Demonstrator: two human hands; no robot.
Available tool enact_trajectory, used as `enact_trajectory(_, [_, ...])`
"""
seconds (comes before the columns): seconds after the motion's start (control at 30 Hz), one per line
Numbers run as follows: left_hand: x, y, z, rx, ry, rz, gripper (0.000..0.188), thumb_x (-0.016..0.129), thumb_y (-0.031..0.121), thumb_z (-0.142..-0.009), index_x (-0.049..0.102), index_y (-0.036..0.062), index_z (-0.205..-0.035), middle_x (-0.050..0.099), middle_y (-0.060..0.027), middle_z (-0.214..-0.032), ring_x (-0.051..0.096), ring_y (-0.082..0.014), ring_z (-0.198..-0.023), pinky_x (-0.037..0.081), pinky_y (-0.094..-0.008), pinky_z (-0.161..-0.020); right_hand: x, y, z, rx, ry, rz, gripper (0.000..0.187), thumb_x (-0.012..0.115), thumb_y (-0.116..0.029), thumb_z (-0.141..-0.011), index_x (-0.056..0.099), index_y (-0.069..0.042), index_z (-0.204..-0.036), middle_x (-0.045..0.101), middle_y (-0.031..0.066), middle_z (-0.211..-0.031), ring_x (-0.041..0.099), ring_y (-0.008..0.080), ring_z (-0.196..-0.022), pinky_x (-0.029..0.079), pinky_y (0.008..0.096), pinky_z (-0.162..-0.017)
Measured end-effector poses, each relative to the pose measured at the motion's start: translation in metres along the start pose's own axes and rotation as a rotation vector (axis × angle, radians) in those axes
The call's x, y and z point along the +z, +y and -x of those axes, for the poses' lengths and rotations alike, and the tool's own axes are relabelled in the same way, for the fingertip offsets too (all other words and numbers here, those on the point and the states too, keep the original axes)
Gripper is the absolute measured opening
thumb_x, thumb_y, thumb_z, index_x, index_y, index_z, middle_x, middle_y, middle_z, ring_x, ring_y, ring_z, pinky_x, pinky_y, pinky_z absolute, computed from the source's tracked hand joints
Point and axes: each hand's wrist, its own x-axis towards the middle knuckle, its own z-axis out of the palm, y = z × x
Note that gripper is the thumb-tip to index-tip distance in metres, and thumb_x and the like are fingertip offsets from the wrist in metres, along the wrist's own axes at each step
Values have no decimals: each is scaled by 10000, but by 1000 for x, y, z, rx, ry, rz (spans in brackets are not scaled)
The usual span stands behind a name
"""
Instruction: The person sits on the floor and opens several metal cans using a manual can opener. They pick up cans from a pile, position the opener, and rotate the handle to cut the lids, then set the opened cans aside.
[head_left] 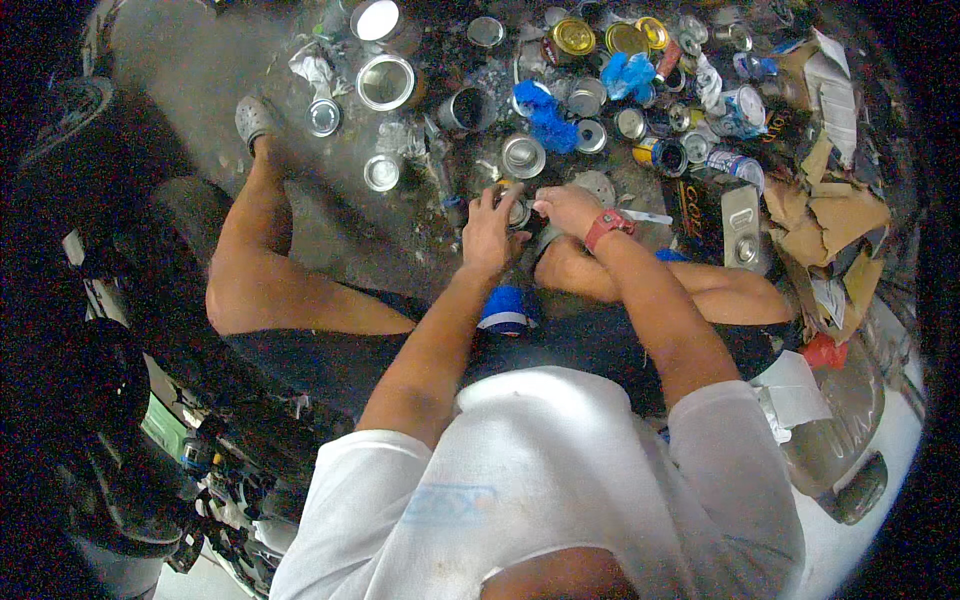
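My left hand [487,236] is curved around a small round metal can [519,212], its thumb and fingers on either side. My right hand [570,208], with a red watch on the wrist, is closed at the can's right edge. What its fingertips pinch, if anything, is too small to make out. A blue and white can-shaped thing [505,311] sits in my lap below the hands. Just beyond them stands an open silver tin [523,156]. A grey round lid-like disc [594,187] lies past my right hand, near a white flat stick [648,216].
Many tins and lids crowd the floor ahead, including a large open tin [386,83] and gold-lidded tins [574,37]. Blue crumpled cloth [548,122] lies among them. Torn cardboard [835,215] and a silver metal plate [742,228] are at right. My legs flank the work area.
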Motion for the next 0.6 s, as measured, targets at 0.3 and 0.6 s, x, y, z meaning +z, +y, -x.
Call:
enact_trajectory(0.3, [16, -17, -1, 27, 34, 34, 814, 892, 179, -810, 575, 323, -1545, 586, -145, -1428, 609, -428, -1238, 587, -532, -982, 16, -33, -14, 309, -16, 200, 242, 611, -240, -990, 759, -52, -955, 780, 153, -978, 743, 411, -960, 588, 532, -860])
enact_trajectory(0.6, [12, -13, 1, -5, -38, 26, 806, 875, 131, -811, 579, 311, -1538, 552, -140, -1500, 585, -426, -1289, 580, -533, -1008, 31, 19, -1, 64, 44, -252, 317, 597, -402, -1039, 714, -115, -973, 756, 158, -946, 721, 420, -931, 549, 534, -823])
